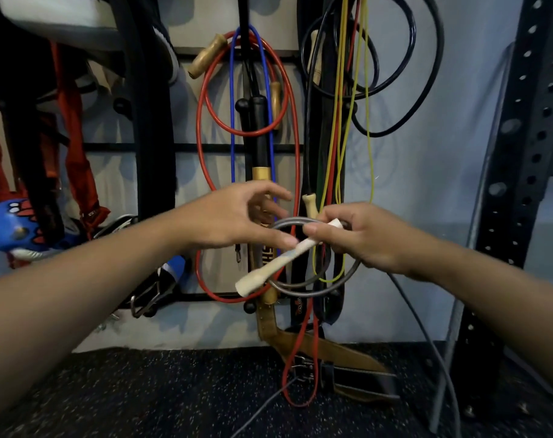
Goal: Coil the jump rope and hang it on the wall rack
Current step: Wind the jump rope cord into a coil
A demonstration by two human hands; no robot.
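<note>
A grey jump rope (303,287) forms a small loop in front of me, with a pale wooden handle (278,265) slanting down to the left across it. My right hand (360,235) pinches the upper end of that handle together with the loop. My left hand (237,216) hovers just left of the loop, fingers spread, its thumb tip touching the handle. The rope's loose tail (427,339) drops from under my right wrist to the floor. The black wall rack (136,147) stands behind, crowded with hanging gear.
Red (202,99), blue (232,128), yellow (368,99) and black (411,33) ropes hang on the rack, with wooden handles (205,56), a brown leather belt (341,349) and a blue boxing glove (9,226) at the left. A black perforated steel upright (521,153) rises at the right. Dark speckled rubber floor below.
</note>
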